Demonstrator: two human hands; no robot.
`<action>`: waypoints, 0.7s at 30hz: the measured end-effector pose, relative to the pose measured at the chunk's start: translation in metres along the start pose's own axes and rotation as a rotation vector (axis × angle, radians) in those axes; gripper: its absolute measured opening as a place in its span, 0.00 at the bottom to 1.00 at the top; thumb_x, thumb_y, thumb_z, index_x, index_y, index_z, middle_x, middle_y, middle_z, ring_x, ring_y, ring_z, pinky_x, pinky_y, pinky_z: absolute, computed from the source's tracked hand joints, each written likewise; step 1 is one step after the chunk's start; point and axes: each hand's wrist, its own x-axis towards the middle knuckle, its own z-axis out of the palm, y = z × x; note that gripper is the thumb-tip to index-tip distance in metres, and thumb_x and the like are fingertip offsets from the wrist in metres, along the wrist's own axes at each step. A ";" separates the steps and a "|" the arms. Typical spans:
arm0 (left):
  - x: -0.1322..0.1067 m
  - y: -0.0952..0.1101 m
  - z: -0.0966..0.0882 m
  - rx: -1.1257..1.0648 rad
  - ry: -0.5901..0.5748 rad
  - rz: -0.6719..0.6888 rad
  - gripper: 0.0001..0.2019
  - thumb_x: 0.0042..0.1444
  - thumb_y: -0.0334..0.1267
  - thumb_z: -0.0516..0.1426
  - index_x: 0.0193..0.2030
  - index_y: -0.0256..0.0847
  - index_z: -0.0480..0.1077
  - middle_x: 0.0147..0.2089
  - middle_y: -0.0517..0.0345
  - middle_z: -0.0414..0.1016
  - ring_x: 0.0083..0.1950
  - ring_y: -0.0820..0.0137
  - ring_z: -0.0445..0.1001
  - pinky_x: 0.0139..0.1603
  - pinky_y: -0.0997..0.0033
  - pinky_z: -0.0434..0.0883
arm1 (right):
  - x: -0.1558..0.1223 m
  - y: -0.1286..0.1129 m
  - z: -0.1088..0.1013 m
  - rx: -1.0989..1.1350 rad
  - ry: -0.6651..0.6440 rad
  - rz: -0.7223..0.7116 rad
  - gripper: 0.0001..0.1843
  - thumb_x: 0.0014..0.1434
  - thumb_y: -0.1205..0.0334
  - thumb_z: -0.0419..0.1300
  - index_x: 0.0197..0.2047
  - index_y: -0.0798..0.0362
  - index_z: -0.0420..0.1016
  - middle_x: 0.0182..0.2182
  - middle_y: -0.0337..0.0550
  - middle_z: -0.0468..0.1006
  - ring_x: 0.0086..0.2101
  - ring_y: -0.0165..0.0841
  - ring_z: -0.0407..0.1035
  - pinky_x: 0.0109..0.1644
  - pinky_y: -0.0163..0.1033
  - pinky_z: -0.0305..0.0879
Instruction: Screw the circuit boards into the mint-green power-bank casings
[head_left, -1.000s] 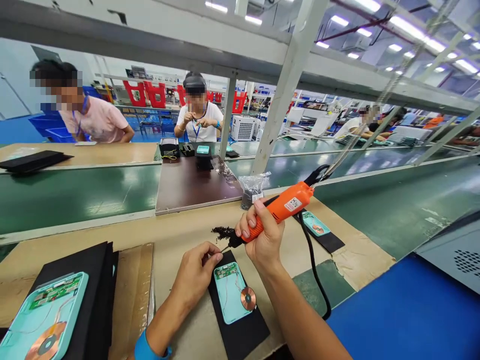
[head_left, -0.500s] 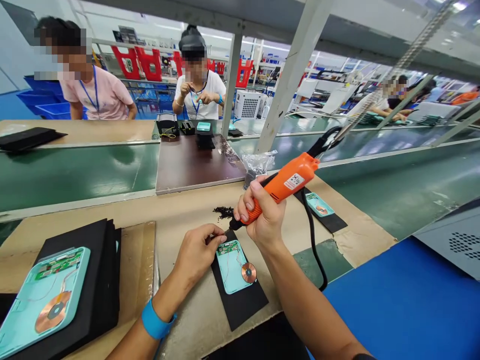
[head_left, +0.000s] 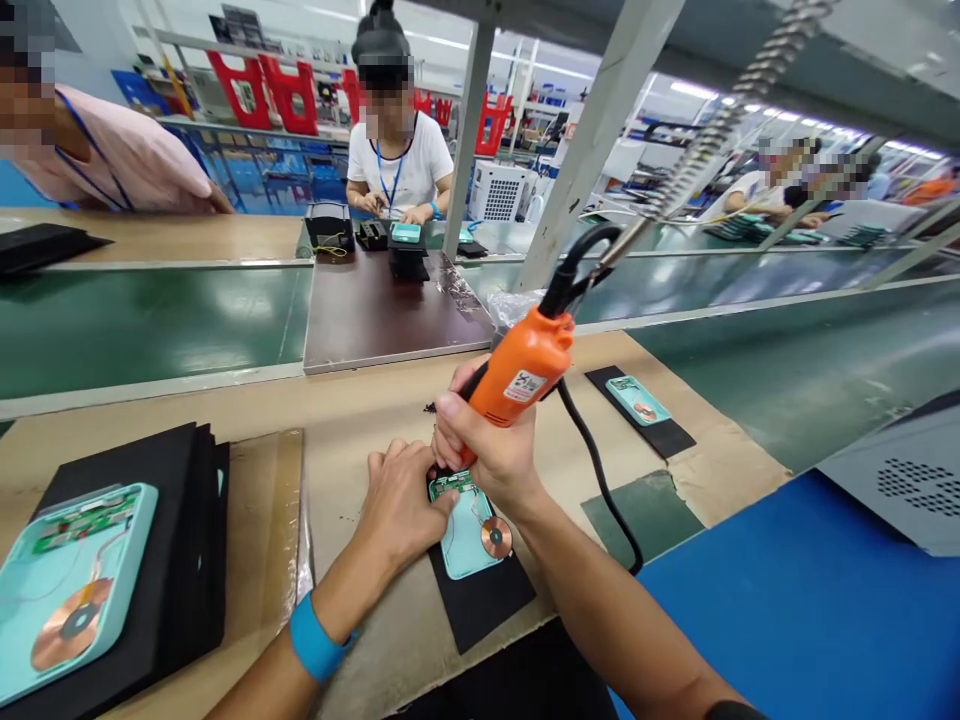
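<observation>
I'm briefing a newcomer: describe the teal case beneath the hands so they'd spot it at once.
Find the brown paper in the foreground, then the orange tool in the right hand. Just below the tool's lower end, on a black pad, lies the teal case. Unlike in the left case and the right case, its copper coil juts over the rim.

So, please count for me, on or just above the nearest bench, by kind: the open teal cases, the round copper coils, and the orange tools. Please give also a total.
Open teal cases: 3
Round copper coils: 3
Orange tool: 1
Total: 7
</observation>
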 end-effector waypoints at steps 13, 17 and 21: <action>0.003 -0.005 0.002 -0.065 0.002 -0.004 0.19 0.56 0.30 0.65 0.54 0.46 0.77 0.57 0.52 0.84 0.59 0.47 0.76 0.49 0.57 0.57 | 0.000 0.009 0.002 -0.075 -0.028 0.074 0.22 0.63 0.45 0.78 0.38 0.48 0.71 0.18 0.25 0.65 0.15 0.24 0.58 0.19 0.32 0.57; 0.003 -0.004 0.001 -0.063 -0.015 -0.006 0.21 0.57 0.29 0.65 0.58 0.46 0.76 0.55 0.52 0.85 0.56 0.49 0.77 0.48 0.57 0.57 | 0.000 0.011 0.003 -0.092 -0.043 0.066 0.23 0.64 0.45 0.78 0.37 0.49 0.71 0.17 0.25 0.65 0.15 0.24 0.58 0.19 0.32 0.58; 0.002 -0.002 -0.002 -0.076 -0.036 -0.015 0.24 0.56 0.26 0.64 0.59 0.47 0.75 0.53 0.54 0.86 0.54 0.51 0.77 0.49 0.56 0.58 | 0.000 0.014 0.001 -0.066 -0.046 0.090 0.24 0.58 0.52 0.83 0.36 0.49 0.72 0.18 0.26 0.66 0.16 0.24 0.58 0.19 0.32 0.58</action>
